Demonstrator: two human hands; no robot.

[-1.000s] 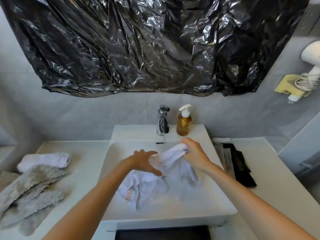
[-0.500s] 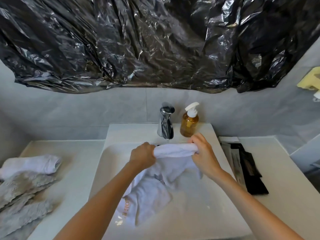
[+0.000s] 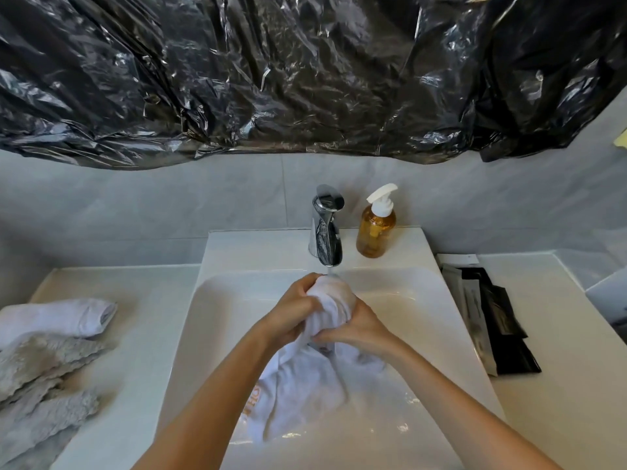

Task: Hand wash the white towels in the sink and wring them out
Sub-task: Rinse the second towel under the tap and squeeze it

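hands both clamped on one white towel [image 3: 334,301], bunched up right under the faucet [image 3: 325,228] spout, over the back half of the sink [image 3: 424,320]. left hand [image 3: 293,310] wraps the bundle from the left side, fingers curled over its top; right hand [image 3: 359,325] grips from the right and a bit lower, thumb pinching across the front of the cloth. the two hands sit close together, nearly touching, with the towel squeezed between them. rest of the towel hangs down from the grip and spreads across the basin floor toward the near edge, orange lettering visible on the lower left fold. basin surface looks wet, glints near the front. can't tell if water is running from the spout. amber soap bottle [image 3: 376,228] with a white pump stands upright on the sink ledge just right of the faucet, not touching it. on the counter to the left: a rolled white towel [image 3: 64,315] lying on its side, resting against a heap of grey textured cloths [image 3: 40,385] nearer the front edge. right counter has a stack of flat black and grey packets [image 3: 492,313] beside the sink rim. crinkled black plastic sheet [image 3: 305,69] covers the wall above the grey tiles, spanning the full width.
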